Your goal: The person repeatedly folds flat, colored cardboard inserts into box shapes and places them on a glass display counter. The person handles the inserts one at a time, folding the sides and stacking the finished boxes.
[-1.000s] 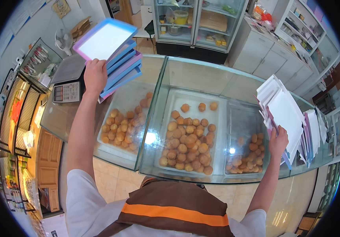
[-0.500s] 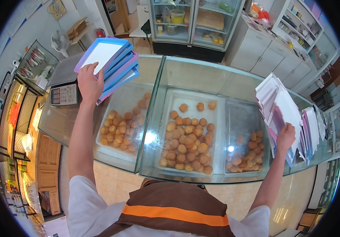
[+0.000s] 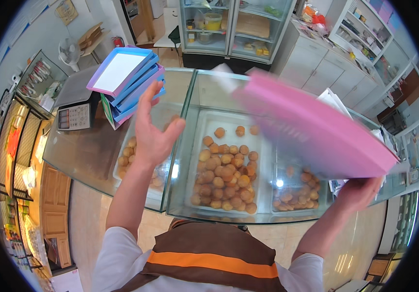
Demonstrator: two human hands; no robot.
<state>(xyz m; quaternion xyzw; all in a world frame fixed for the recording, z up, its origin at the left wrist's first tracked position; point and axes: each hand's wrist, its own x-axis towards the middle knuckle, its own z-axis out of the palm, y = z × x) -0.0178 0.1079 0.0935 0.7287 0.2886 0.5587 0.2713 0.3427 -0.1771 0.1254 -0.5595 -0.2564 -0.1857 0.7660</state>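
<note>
Above the right side of the glass display counter (image 3: 170,160), my right hand (image 3: 360,192) grips a pink flat cardboard carton (image 3: 311,121) by its near right corner. Motion smears the carton's far end, where a white flap (image 3: 225,78) sticks out. My left hand (image 3: 152,138) is raised over the counter with its thumb and fingers apart, holding nothing. Just beyond and left of it stands a tilted stack of blue and purple shallow box trays (image 3: 122,80). Behind the pink carton, a pile of white folded cartons (image 3: 335,101) is mostly hidden.
Round brown pastries (image 3: 224,177) lie on white trays under the glass. A scale (image 3: 74,117) sits at the counter's left end. Beyond the counter stand a glass-door fridge (image 3: 229,29) and white cabinets (image 3: 307,58). Lit shelves (image 3: 17,146) line the left wall.
My left hand has come off the tray stack and moved right, its fingers spreading. My right hand has pulled the pink carton from the right pile and swung it leftward over the counter.
</note>
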